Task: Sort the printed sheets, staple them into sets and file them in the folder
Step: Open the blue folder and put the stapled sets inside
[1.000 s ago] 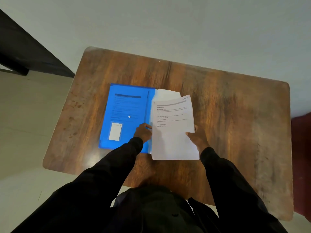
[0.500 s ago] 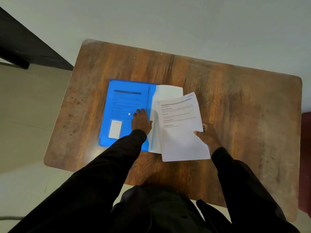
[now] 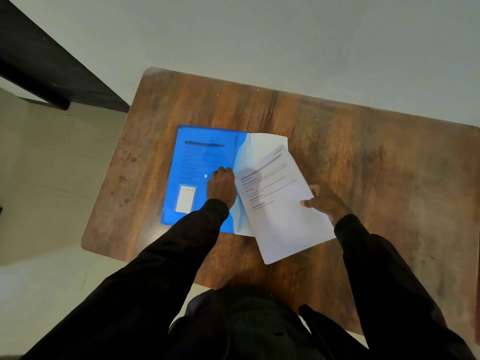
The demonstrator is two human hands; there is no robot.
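Observation:
A blue translucent folder (image 3: 197,162) lies on the wooden table (image 3: 363,157), with a printed page showing through its cover and a white label near its lower edge. My left hand (image 3: 222,187) rests on the folder beside its right edge, fingers curled down onto the cover. White pages (image 3: 262,144) stick out from under that edge. My right hand (image 3: 324,203) pinches the right edge of a printed set of sheets (image 3: 283,209), tilted clockwise and overlapping the folder's pages. A paper clip outline shows by my thumb.
A dark piece of furniture (image 3: 52,66) stands on the floor at the upper left, close to the table's left corner. The table's far edge runs along a pale wall (image 3: 285,42). My dark sleeves cover the table's near edge.
My left hand slid up from the folder's lower right edge onto its cover. My right hand swung the printed set clockwise and a little to the right.

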